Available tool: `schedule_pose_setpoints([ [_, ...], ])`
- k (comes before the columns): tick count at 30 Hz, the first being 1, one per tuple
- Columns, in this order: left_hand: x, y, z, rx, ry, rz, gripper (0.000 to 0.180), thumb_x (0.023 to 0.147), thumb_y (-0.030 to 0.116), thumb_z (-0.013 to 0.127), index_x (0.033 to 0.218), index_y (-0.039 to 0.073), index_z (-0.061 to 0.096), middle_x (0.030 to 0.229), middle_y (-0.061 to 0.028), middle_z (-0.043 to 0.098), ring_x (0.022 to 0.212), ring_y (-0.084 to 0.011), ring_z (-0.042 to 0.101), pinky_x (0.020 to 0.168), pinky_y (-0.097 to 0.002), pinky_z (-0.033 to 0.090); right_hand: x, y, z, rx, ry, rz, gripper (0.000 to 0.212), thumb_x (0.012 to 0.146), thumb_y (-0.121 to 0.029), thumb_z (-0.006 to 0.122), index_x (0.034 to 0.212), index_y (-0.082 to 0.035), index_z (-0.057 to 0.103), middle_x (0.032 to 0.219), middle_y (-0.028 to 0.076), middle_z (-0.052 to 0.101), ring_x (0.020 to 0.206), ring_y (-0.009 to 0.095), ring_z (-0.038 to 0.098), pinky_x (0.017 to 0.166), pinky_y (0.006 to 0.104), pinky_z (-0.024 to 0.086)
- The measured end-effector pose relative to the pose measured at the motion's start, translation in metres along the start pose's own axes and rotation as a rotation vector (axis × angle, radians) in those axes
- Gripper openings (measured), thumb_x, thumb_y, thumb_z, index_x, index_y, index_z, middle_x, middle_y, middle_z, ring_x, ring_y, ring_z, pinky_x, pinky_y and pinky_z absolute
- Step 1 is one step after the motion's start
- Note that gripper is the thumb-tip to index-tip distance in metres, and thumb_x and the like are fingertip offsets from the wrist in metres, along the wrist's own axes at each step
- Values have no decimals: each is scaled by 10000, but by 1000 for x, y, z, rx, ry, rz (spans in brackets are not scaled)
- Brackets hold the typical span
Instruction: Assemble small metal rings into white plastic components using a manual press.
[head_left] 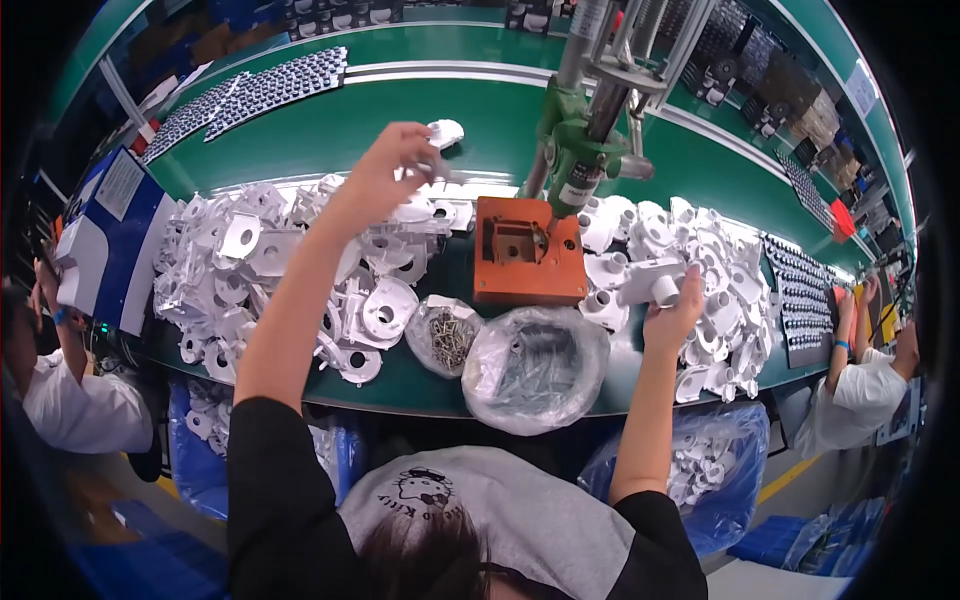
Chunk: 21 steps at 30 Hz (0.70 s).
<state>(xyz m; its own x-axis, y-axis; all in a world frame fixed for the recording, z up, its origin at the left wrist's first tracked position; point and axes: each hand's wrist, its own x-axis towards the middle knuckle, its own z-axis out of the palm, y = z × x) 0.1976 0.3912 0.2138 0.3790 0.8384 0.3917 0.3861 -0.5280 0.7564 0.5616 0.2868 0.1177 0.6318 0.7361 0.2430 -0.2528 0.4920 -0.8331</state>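
My right hand (676, 312) grips a white plastic housing with a short round tube (652, 282), above the edge of the right pile of white parts (722, 345). My left hand (388, 172) is raised over the far side of the left pile of white parts (255, 245). Its fingers are bent and smeared by motion, so whether they hold anything is unclear. Just beyond its fingertips a single white part (446, 133) lies on the green belt (480, 115). Between my hands stands an orange fixture block (530, 280) with a recess, below a green press (580, 150).
Close to me are a bag of small metal screws (450, 340) and a plastic-lined bowl (535, 385). A blue-and-white machine (110, 240) stands left. Trays of dark parts (280, 88) lie at the back, another (800, 300) at right. Lined blue bins (715, 500) sit below; co-workers flank both sides.
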Motion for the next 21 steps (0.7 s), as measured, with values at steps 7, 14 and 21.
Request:
schedule_pose_setpoints([
  [7, -87, 50, 53, -273, -281, 197, 245, 664, -71, 583, 830, 91, 661, 1363, -122, 338, 1246, -281, 361, 978, -339, 348, -69, -16, 90, 94, -625, 460, 310, 962, -326, 450, 939, -32, 548, 877, 74, 612, 568, 58, 523, 473, 203, 429],
  [14, -111, 43, 80, -762, -186, 63, 293, 694, -85, 560, 945, 61, 522, 1293, -130, 348, 1274, -252, 331, 1049, -351, 277, -96, 13, 103, -8, -781, 648, 222, 942, -221, 529, 907, -15, 603, 819, 6, 617, 679, 29, 534, 579, 190, 429],
  [21, -122, 23, 89, -798, -225, 84, 230, 704, -100, 431, 876, 50, 462, 1240, -122, 375, 1264, -239, 338, 1043, -344, 266, -96, 14, 103, 42, -717, 774, 212, 951, -239, 517, 856, -59, 575, 761, -34, 572, 639, 16, 504, 546, 175, 392],
])
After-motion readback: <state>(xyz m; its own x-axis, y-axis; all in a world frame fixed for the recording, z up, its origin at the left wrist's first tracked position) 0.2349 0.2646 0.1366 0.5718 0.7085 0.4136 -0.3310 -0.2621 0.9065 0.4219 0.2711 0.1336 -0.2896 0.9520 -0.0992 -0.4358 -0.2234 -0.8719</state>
